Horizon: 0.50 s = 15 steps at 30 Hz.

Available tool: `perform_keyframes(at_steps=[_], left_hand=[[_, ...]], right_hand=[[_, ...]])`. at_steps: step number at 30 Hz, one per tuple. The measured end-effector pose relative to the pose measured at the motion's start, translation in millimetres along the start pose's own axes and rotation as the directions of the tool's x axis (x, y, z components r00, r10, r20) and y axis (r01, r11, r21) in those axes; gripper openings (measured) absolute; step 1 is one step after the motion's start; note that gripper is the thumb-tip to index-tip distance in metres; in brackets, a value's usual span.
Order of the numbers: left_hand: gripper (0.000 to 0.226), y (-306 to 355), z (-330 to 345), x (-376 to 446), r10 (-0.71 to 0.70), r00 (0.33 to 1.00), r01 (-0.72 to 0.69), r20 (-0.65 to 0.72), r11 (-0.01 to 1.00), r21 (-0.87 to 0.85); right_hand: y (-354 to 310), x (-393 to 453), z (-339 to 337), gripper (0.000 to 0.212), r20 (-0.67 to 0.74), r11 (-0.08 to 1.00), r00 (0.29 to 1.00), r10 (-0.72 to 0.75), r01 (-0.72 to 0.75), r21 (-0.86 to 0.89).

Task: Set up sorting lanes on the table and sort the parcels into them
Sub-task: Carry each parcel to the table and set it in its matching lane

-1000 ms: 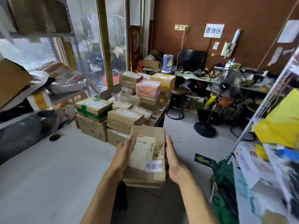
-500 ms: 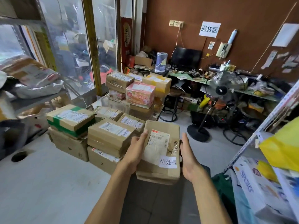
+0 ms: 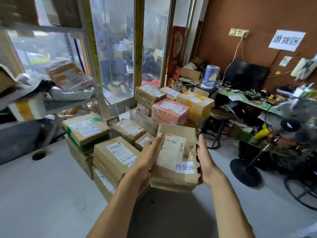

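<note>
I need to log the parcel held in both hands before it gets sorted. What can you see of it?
The held parcel is a flat brown cardboard package, creased and taped, tilted with its top face toward the camera. It bears a printed shipping label and a white slip reading 待处理. The left hand and right hand grip opposite sides, holding it off the table.

**Cardboard, Tape and Paper**

The held parcel [image 3: 175,157] is matt brown cardboard, creased, with a white paper label and glossy clear tape. Stacked boxes [image 3: 116,155] share that dull cardboard; the pink carton [image 3: 169,112] looks printed and shinier. The worktop [image 3: 42,194] is smooth, pale grey, matt. The shelf frame [image 3: 96,93] looks like painted metal.
</note>
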State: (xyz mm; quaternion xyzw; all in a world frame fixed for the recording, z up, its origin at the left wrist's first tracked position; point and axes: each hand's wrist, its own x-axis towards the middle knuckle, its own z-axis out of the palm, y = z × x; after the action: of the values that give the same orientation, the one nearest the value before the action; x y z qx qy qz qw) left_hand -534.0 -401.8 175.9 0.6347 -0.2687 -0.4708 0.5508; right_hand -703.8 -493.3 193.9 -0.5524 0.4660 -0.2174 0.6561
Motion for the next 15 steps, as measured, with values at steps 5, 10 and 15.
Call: perform_keyframes(at_steps=[5,10,15], left_hand=[[0.093,25,-3,-2,-0.01,0.985,-0.003,-0.174,0.997,-0.073],[0.103,32,-32,13,-0.015,0.938,-0.01,-0.347,0.998,-0.068],[0.086,54,-78,31,0.024,0.894,-0.082,-0.447,0.99,-0.111]], right_hand=[[-13,59,6,0.089,0.197,0.997,0.98,-0.037,0.05,-0.061],[-25,124,43,0.084,0.285,0.981,0.954,-0.095,0.138,-0.133],[-40,212,97,0.077,0.338,0.946,0.915,-0.22,0.284,-0.154]])
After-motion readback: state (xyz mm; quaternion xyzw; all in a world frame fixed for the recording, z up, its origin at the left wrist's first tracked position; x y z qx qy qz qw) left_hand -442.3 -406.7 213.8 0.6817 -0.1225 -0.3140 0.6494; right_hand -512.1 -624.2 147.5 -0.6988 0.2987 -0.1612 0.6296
